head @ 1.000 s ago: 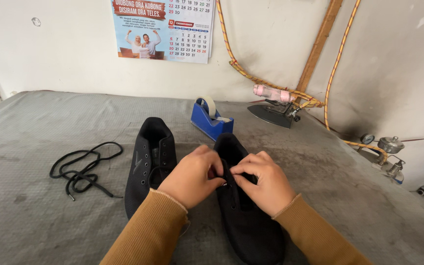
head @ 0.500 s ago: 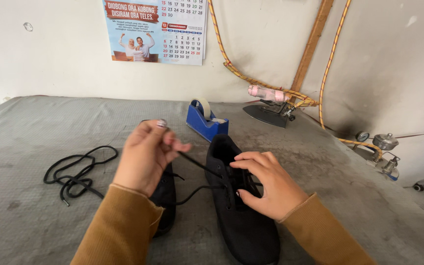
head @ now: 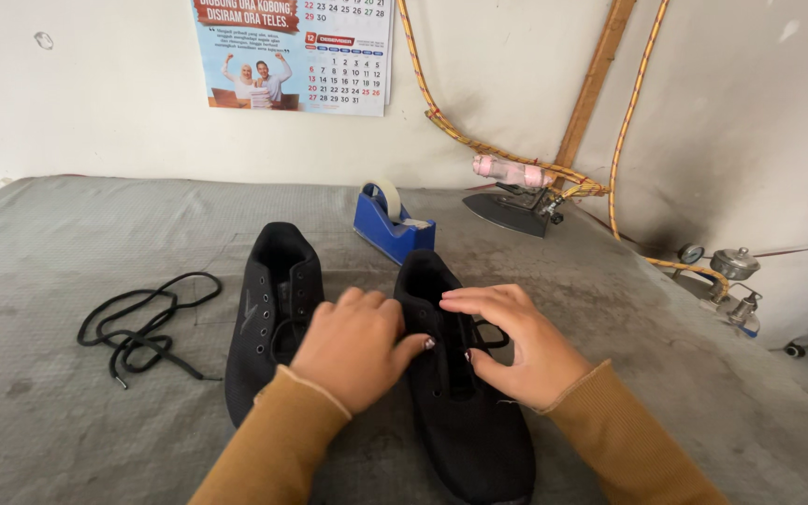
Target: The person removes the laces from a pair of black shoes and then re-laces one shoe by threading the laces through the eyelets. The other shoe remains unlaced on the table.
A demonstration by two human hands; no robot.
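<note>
Two black lace-up shoes stand side by side on the grey padded table point(head: 67, 430). My left hand point(head: 353, 346) and my right hand point(head: 516, 341) meet over the eyelets of the right shoe point(head: 469, 430). The fingers of both hands pinch its black shoelace point(head: 491, 329), which loops out beside my right fingers. My left wrist partly covers the left shoe point(head: 268, 309), which has open eyelets. A second black lace point(head: 142, 323) lies loose in a tangle left of the shoes.
Behind the shoes stands a blue tape dispenser point(head: 390, 224). A flat iron point(head: 512, 208) with a yellow braided cord rests at the back right. Metal valves and a gauge point(head: 729, 273) sit off the table's right edge. A calendar point(head: 292, 51) hangs on the wall.
My left hand, which had pulled the lace up and to the left, has come back down onto the right shoe's eyelets. The left shoe shows again.
</note>
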